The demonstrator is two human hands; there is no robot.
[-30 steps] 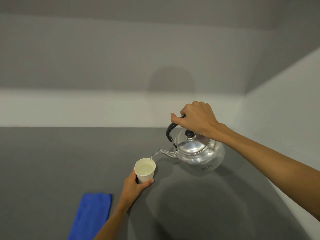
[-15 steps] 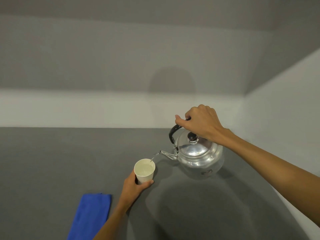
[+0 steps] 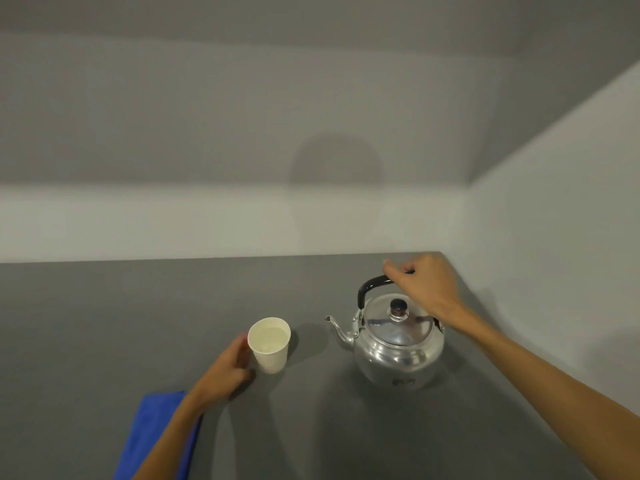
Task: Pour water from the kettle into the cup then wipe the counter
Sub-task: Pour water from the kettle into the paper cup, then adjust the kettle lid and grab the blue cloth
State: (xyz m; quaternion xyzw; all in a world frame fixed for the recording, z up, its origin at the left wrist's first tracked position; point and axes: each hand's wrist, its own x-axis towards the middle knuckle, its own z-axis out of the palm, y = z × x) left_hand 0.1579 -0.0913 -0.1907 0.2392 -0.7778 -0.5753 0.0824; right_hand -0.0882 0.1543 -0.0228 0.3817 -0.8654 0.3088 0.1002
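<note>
A white paper cup (image 3: 269,355) holding water stands upright on the dark grey counter (image 3: 104,323). My left hand (image 3: 227,370) is just left of the cup; its thumb is close to the cup's wall and no fingers wrap around it. To the right, a shiny metal kettle (image 3: 398,355) with a black knob and a black handle sits level on the counter, its spout pointing left toward the cup. My right hand (image 3: 426,282) is closed over the top of the kettle's handle. A blue cloth (image 3: 152,434) lies at the lower left, partly under my left forearm.
A pale wall runs along the back of the counter, and a side wall (image 3: 554,237) closes it off on the right, just behind the kettle. The kettle stands near that back right corner.
The pouring has stopped. The kettle moved right and down and now stands level on the counter. My left hand has let go of the cup and drawn back a little.
</note>
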